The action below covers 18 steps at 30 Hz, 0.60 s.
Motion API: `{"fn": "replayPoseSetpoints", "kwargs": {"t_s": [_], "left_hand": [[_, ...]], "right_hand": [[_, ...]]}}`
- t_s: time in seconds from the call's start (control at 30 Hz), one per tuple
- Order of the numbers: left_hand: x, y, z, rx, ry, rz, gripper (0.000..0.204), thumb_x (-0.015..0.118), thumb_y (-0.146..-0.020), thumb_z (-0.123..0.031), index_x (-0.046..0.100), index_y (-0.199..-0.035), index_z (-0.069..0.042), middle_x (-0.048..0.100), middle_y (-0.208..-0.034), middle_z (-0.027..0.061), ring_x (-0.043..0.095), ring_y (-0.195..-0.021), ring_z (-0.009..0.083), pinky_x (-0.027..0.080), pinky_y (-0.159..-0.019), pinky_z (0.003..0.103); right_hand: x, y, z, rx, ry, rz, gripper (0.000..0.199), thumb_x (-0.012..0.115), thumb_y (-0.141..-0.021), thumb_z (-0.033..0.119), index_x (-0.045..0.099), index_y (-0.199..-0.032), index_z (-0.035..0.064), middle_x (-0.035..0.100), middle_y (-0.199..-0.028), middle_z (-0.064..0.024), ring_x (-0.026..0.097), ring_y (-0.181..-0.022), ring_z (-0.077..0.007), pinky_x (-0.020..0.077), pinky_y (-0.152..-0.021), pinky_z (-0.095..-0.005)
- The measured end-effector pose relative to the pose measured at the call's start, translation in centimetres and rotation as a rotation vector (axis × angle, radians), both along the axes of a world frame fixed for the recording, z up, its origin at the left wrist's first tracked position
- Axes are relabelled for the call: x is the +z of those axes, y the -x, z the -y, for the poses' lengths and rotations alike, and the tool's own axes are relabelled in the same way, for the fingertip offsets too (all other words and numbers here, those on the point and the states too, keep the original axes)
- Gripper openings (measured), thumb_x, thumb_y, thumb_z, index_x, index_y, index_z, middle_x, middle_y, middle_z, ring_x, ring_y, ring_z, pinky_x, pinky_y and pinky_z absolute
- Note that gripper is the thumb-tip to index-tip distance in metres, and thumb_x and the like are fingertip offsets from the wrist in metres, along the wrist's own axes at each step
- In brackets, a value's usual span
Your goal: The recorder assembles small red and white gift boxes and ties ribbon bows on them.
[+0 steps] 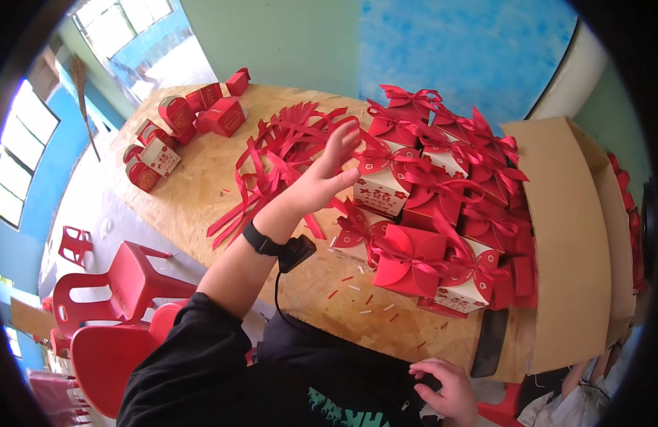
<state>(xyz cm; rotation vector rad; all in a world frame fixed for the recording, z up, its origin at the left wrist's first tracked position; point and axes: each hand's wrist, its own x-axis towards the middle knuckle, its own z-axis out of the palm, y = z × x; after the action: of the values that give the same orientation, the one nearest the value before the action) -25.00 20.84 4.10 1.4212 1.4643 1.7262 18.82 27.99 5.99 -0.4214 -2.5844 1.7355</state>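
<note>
At right, piled boxes already wear bows; loose ribbons left of them lie unused. The left hand hovers between, empty; whether the curled right hand, near, holds anything is unclear.

We observe a black shirt with a loose, wide-hemmed sleeve, softly creased and ending near the elbow. Low on the front we note a green print, jagged in outline, with block lettering beside it. About the left wrist we find a close-fitting black band; adjoining it, a small, dark, box-shaped device, from which a thin black cable curves down toward the shirt. We see both the left hand and the right hand bare.
</note>
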Motion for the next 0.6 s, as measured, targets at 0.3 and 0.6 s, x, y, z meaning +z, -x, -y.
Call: {"fn": "replayPoseSetpoints", "kwargs": {"t_s": [0.3,0.6], "left_hand": [[-0.2,-0.1,-0.2,-0.064,0.139,-0.008,0.098,0.064,-0.1,-0.047,0.0,-0.164,-0.009,0.014,-0.168,0.0253,0.02,-0.155,0.0381,0.028,-0.121,0.049],[-0.4,-0.1,0.4,-0.051,0.189,0.069,0.095,0.062,-0.101,-0.046,0.001,-0.163,-0.008,0.012,-0.168,0.0256,0.019,-0.155,0.0407,0.028,-0.121,0.05]], "right_hand": [[-1.0,0.1,-0.7,0.019,0.015,0.003,0.037,0.074,-0.085,0.004,0.066,-0.12,-0.0007,0.071,-0.11,-0.0134,0.07,-0.093,-0.0238,0.0552,-0.086,-0.0335],[0.2,0.1,0.0,0.012,0.068,0.091,0.033,0.063,-0.091,-0.003,0.063,-0.124,-0.0014,0.064,-0.119,-0.0128,0.063,-0.104,-0.0218,0.0481,-0.094,-0.0284]]}}
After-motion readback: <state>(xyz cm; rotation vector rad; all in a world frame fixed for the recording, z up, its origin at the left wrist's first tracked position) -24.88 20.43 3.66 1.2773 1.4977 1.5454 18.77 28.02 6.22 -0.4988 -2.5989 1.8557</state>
